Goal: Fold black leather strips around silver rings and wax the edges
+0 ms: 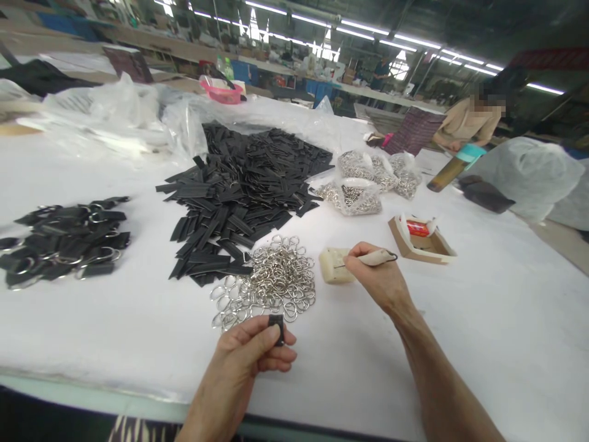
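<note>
My left hand point(251, 356) is closed in a pinch on a small black folded strap piece point(277, 327) near the table's front edge. Just beyond it lies a heap of silver metal D-rings point(271, 282). My right hand point(375, 276) is closed around a pale-handled brush point(375, 258), whose tip rests on a cream block point(332, 265). Behind the rings spreads a large pile of black strap pieces point(243, 190).
A pile of black straps with rings fitted point(64, 239) lies at the left. Clear bags of rings point(368, 181) and a small cardboard tray holding a red tube point(421, 239) sit at the right. Plastic sheeting point(119, 116) covers the back. A seated person point(467, 123) is at the far right.
</note>
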### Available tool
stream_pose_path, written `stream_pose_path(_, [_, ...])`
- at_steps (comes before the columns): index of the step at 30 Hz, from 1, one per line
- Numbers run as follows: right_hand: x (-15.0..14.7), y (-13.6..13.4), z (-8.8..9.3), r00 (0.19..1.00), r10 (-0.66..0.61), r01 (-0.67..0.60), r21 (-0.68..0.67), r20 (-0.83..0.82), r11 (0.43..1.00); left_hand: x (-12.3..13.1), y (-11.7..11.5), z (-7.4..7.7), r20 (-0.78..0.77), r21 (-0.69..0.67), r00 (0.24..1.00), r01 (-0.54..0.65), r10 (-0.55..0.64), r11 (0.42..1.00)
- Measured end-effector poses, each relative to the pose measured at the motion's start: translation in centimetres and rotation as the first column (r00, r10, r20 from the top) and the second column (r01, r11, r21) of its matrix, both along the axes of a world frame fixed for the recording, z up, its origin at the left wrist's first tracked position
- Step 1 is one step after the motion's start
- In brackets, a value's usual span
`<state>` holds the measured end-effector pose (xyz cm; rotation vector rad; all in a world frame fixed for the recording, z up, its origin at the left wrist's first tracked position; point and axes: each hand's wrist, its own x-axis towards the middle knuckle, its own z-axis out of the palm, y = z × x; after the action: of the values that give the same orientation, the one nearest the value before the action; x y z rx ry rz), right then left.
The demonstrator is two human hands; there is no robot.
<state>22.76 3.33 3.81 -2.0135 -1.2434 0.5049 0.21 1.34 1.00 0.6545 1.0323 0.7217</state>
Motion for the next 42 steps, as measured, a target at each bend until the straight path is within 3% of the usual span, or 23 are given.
stream_pose_path(8, [-0.1, 0.2, -0.3, 0.999, 0.034, -0.035, -0.037, -0.003, 0.999, -0.2, 0.1, -0.5, 0.044, 0.004, 0.998, 0.041, -0.041, 0.999])
stream_pose_path(14, [-0.2, -0.6, 1.1, 0.999, 0.026, -0.026, 0.019, -0.024, 0.999, -0.3, 0.2, -0.7, 0.059, 0.029, 0.997, 0.04, -0.041, 0.999])
stream_pose_path(18, [-0.2, -1.4, 1.8, 0.979, 0.09, -0.08, 0.062, -0.18, 0.995, -0.3, -0.1, -1.0, 0.081, 0.066, 0.996, 0.037, -0.042, 0.997])
stream_pose_path(22, [-1.0, -2.0, 1.8, 0.819, 0.207, -0.208, 0.059, -0.535, 0.976, -0.1, -0.4, -1.1, 0.085, 0.119, 0.994, 0.064, -0.074, 0.991])
stream_pose_path(25, [-2.4, -2.2, 1.7, 0.682, 0.285, -0.314, 0.082, -0.673, 0.946, 0.0, -0.6, -0.9, 0.067, 0.147, 0.994, 0.071, -0.082, 0.987])
stream_pose_path(27, [-3.2, -2.3, 1.5, 0.65, 0.309, -0.356, 0.081, -0.694, 0.931, 0.0, -0.7, -0.7, 0.062, 0.163, 0.994, 0.075, -0.086, 0.984])
stream_pose_path(33, [-3.9, -2.2, 0.6, 0.657, 0.371, -0.426, 0.083, -0.657, 0.901, 0.0, -0.7, -0.3, 0.065, 0.152, 0.992, 0.1, -0.111, 0.983])
stream_pose_path(42, [-3.9, -2.1, 0.1, 0.653, 0.376, -0.454, 0.059, -0.657, 0.889, 0.1, -0.8, -0.2, 0.086, 0.139, 0.986, 0.132, -0.144, 0.982])
